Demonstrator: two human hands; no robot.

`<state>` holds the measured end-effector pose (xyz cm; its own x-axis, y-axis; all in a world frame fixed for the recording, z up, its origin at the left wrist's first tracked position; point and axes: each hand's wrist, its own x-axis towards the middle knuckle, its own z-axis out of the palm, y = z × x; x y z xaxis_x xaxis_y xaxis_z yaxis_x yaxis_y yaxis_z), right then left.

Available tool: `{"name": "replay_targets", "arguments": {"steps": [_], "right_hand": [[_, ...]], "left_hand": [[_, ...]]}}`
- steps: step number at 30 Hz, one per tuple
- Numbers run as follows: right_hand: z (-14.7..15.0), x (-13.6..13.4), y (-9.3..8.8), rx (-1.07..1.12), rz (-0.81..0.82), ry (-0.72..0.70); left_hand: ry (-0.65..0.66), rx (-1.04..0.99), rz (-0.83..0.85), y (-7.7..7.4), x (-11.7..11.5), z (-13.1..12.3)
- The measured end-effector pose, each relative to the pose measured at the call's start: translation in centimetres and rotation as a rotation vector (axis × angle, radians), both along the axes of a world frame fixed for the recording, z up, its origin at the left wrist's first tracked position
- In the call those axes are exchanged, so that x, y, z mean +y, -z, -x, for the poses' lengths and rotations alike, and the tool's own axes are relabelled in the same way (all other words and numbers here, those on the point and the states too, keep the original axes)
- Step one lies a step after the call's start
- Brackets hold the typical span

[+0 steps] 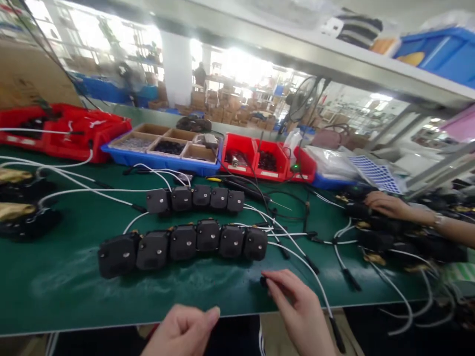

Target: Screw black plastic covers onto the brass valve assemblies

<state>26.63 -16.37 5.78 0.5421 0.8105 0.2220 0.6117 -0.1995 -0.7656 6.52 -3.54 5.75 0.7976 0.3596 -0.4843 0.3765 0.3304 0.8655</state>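
Note:
My right hand (297, 309) is over the front edge of the green table, thumb and fingers pinched on a small black part (263, 281). To its left my left hand (181, 330) hovers at the edge with fingers curled in and the thumb laid along them; whatever may be inside is hidden. Beyond both hands stand two rows of black box-shaped housings, each with a small silver screw or pin on its face. The front row (183, 242) is nearest my hands; the back row (201, 196) is shorter. White cables (297, 247) with black ends run out from them.
Behind the rows are a blue tray (159, 161) with cardboard compartments and red bins (270, 173) of small parts. A dark pen-like tool with a thin metal tip (280, 203) lies there. At right, another person's hand (386, 203) touches black housings. A shelf (297, 49) hangs overhead.

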Motion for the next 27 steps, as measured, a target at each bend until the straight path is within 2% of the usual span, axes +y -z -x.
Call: {"name": "replay_targets", "arguments": {"steps": [2,4,6,8,10,12,14,18,20,23,27], "right_hand": [[-1.1,0.1,0.8,-0.018,0.076,0.024],[-1.3,0.4,1.5,-0.038,0.105,0.033],[-1.0,0.8,1.8,-0.061,0.130,0.027],[-0.7,1.0,1.8,-0.086,0.152,-0.004],[-0.6,1.0,1.6,-0.108,0.168,-0.035],[-0.7,1.0,1.1,-0.123,0.170,-0.045],[-0.8,1.1,0.4,-0.102,0.119,-0.021],[-0.1,1.6,-1.0,0.007,-0.148,0.066],[0.5,2.1,-1.2,-0.011,-0.215,0.094],[1.3,3.0,-0.9,-0.147,-0.236,0.142],[1.1,3.3,-0.4,-0.294,-0.218,0.235]], "left_hand": [[0.005,0.042,-0.407,-2.6,2.0,-1.1],[0.081,0.053,-0.812,-5.3,4.1,-2.9],[0.195,0.074,-1.166,-7.3,5.8,-5.1],[0.348,0.111,-1.422,-8.5,7.0,-7.5],[0.513,0.121,-1.549,-9.1,7.9,-9.9],[0.608,0.094,-1.570,-9.4,8.9,-12.0],[0.662,0.051,-1.506,-9.6,10.1,-13.6],[0.917,-0.008,-1.325,-10.2,12.5,-15.6],[1.020,-0.001,-1.236,-10.5,13.2,-16.3],[1.074,0.042,-1.183,-10.7,13.2,-17.1],[1.111,0.046,-1.239,-10.3,11.9,-17.7]]}}
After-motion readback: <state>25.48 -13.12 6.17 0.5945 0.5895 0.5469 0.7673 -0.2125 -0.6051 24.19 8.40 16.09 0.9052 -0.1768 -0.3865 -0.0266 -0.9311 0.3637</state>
